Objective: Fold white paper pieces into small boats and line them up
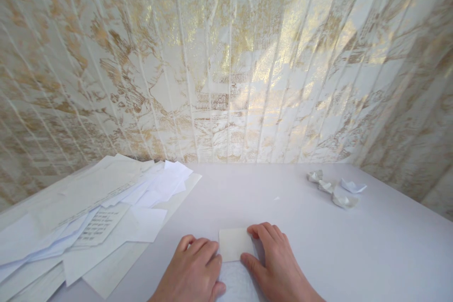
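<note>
A small rectangle of off-white paper (235, 244) lies flat at the front of the table, between my hands. Below it, toward me, is a whiter sheet area (236, 281); whether the two are one folded piece I cannot tell. My left hand (197, 268) has its fingers bent and pressed at the paper's left edge. On the right edge, my right hand (274, 258) grips the paper, fingertips at the upper corner and thumb at the lower corner.
A loose pile of printed and blank paper sheets (102, 212) covers the table's left side. Several small folded paper boats (345, 199) stand at the back right. A tiny paper scrap (276, 198) lies mid-table (244, 188). A patterned curtain (226, 66) hangs behind.
</note>
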`<state>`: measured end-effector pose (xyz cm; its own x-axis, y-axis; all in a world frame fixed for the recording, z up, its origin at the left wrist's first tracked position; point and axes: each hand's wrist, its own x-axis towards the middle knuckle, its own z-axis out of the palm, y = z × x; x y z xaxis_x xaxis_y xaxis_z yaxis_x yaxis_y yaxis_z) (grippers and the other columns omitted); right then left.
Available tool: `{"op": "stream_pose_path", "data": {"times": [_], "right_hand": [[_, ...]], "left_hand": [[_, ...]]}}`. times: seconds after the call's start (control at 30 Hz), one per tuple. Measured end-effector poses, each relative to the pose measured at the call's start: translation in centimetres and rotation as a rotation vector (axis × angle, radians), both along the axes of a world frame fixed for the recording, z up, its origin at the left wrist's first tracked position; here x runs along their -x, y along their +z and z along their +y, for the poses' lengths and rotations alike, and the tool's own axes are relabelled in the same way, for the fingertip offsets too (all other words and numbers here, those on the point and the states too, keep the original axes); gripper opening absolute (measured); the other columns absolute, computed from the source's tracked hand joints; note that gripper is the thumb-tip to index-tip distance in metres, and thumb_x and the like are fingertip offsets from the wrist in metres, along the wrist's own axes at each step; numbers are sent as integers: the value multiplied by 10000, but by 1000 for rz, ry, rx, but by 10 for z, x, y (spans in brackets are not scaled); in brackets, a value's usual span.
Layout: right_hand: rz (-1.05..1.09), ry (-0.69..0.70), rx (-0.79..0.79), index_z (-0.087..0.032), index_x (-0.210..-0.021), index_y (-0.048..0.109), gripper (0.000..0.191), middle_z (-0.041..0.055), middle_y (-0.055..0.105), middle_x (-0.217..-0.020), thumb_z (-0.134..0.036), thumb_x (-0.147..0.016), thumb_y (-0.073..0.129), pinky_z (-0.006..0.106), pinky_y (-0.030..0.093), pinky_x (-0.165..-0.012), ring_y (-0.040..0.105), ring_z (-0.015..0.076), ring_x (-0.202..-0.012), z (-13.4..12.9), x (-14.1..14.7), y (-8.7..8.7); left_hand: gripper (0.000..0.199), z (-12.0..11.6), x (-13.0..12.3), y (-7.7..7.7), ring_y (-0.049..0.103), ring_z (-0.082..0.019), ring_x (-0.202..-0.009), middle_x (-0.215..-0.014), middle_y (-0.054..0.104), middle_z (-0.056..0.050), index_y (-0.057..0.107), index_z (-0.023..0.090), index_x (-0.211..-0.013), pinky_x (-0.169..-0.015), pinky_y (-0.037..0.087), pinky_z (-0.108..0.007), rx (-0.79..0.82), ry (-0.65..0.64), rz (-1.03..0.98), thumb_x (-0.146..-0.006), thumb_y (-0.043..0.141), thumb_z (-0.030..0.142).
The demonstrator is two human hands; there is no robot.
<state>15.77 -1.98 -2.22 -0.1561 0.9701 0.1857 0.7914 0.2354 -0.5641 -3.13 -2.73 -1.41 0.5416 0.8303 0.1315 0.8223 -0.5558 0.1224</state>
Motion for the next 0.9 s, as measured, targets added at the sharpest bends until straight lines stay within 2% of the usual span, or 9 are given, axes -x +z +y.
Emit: {"op": "stream_pose_path", "data": {"times": [0.17, 0.37, 0.5, 0.6, 0.67, 0.7, 0.77, 0.8, 0.9], "right_hand": [[150, -24, 17, -138, -1134, 476, 464, 84, 570, -960, -115, -674, 537, 385, 374, -834, 503, 242, -900, 2, -3, -11], [238, 71, -113, -188, -1140, 442, 495, 25, 572, -829, -42, -669, 485, 333, 415, -770, 526, 191, -807, 3, -6, -19], [163, 262, -378, -196, -774, 527, 202, 8, 573, -685, -16, -705, 467, 298, 377, -633, 506, 170, -692, 0, -5, -8], [103, 405, -642, -179, -751, 521, 200, 15, 566, -638, -2, -723, 431, 296, 331, -600, 470, 160, -642, -2, -3, -1], [58, 446, -709, -174, -762, 529, 200, 20, 570, -637, -6, -730, 427, 296, 319, -598, 457, 157, -635, -2, -2, 1], [33, 462, -714, -175, -758, 531, 195, 19, 573, -632, -10, -738, 428, 296, 315, -599, 456, 157, -636, -2, -1, 0], [-6, 482, -691, -179, -757, 538, 189, 15, 579, -627, -22, -752, 434, 298, 314, -607, 464, 159, -650, -2, 0, 0], [-16, 486, -664, -181, -764, 547, 185, 15, 583, -632, -31, -761, 440, 299, 316, -612, 471, 161, -661, -2, 0, -1], [-8, 440, -517, -187, -742, 585, 145, 25, 587, -686, -66, -761, 506, 301, 333, -628, 487, 166, -694, -2, -1, 0]], "left_hand": [[221, -3, -4, -2, 545, -257, -966, -1023, 651, -63, 644, 198, -905, -862, 325, -427, -27, 6, 21, -692, 670, 253], [191, 3, 1, -12, 544, -253, -929, -990, 649, -58, 638, 211, -863, -854, 328, -428, -46, -30, -28, -678, 665, 253], [296, 0, 2, -5, 497, -247, -923, -999, 577, -59, 572, 201, -882, -801, 383, -379, -157, 20, -214, -601, 636, 138], [419, -4, -1, -1, 459, -237, -950, -1043, 513, -87, 491, 179, -1033, -817, 382, -362, -370, -15, -361, -635, 541, 59], [378, -2, -3, -3, 461, -227, -917, -1009, 520, -80, 490, 186, -1047, -792, 385, -359, -454, -109, -404, -694, 463, 56], [327, 0, -3, -6, 467, -220, -882, -972, 533, -70, 515, 193, -1003, -763, 388, -355, -476, -148, -415, -719, 423, 58], [209, 6, -2, -12, 471, -199, -782, -847, 550, -43, 531, 197, -742, -682, 387, -332, -483, -213, -436, -762, 366, 69], [232, 8, -1, -15, 471, -190, -748, -807, 555, -37, 502, 190, -661, -653, 383, -322, -479, -230, -434, -774, 346, 60], [253, 13, 3, -17, 484, -171, -685, -755, 577, -29, 469, 177, -597, -608, 397, -297, -401, -224, -366, -763, 360, 20]]}}
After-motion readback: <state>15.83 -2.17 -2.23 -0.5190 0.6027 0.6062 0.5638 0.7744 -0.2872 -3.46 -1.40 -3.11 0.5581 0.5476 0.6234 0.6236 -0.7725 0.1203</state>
